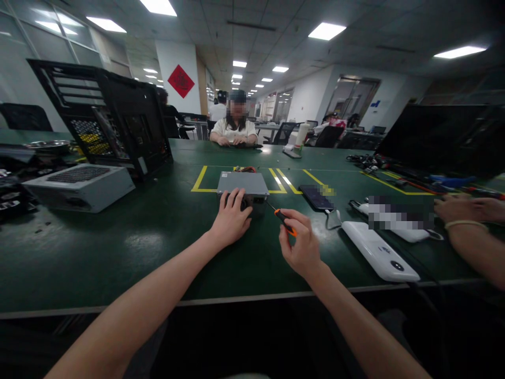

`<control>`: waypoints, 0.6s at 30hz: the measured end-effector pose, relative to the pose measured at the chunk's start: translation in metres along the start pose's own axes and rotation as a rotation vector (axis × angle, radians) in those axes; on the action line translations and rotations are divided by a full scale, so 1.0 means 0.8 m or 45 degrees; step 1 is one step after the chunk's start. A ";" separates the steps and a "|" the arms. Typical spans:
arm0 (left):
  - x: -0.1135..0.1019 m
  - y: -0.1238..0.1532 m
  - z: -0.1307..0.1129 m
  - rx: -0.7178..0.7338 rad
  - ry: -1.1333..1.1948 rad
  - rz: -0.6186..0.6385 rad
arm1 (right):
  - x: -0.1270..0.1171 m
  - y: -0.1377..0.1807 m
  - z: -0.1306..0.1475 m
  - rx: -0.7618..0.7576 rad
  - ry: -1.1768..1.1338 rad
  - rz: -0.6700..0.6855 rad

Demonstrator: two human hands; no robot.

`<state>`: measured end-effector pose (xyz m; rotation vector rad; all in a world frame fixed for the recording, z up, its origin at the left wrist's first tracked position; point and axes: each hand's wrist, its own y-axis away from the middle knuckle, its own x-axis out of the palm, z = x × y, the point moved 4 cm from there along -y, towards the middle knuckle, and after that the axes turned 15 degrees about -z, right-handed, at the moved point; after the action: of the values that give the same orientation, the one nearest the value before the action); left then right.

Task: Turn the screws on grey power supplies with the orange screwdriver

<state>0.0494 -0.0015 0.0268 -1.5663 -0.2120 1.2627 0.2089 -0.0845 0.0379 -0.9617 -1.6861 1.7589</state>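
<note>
A grey metal power supply box lies on the green table in front of me, inside a yellow-taped rectangle. My left hand rests on its near face with the fingers curled over the edge. My right hand pinches a small screwdriver with an orange and black handle. Its thin shaft points toward the box's right near corner.
A black computer case and a grey flat unit stand at the left. A phone, white power banks and cables lie at the right. Another person's forearms rest at the right edge. A seated person faces me across the table.
</note>
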 end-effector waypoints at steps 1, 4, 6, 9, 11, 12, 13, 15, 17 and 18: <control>0.000 0.000 0.000 0.002 -0.002 0.002 | 0.000 0.000 0.000 0.006 -0.005 -0.003; -0.001 0.000 0.001 0.007 -0.005 0.004 | 0.003 0.000 0.003 -0.018 -0.005 0.030; -0.001 0.000 0.001 0.005 0.000 0.004 | 0.005 0.000 0.004 -0.036 -0.038 0.044; -0.001 0.000 0.002 0.002 0.011 0.005 | 0.005 0.000 0.004 0.001 -0.085 0.014; -0.001 0.000 0.002 -0.002 0.016 0.001 | 0.003 -0.001 0.003 0.012 -0.041 0.003; -0.001 0.000 0.002 -0.004 0.018 -0.001 | 0.003 -0.001 0.003 0.005 -0.008 0.011; -0.001 0.000 0.002 -0.007 0.020 -0.004 | 0.002 0.000 0.003 -0.006 0.022 0.023; -0.001 0.000 0.001 -0.011 0.026 -0.006 | 0.001 0.000 0.003 -0.022 0.041 0.021; -0.002 0.000 0.001 -0.015 0.035 -0.008 | 0.000 0.001 0.002 -0.005 0.020 -0.010; -0.002 0.000 0.001 -0.018 0.038 -0.010 | 0.000 0.001 0.001 0.009 0.015 -0.025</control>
<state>0.0482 -0.0022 0.0281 -1.5939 -0.2082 1.2336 0.2085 -0.0853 0.0372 -0.9476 -1.6754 1.7415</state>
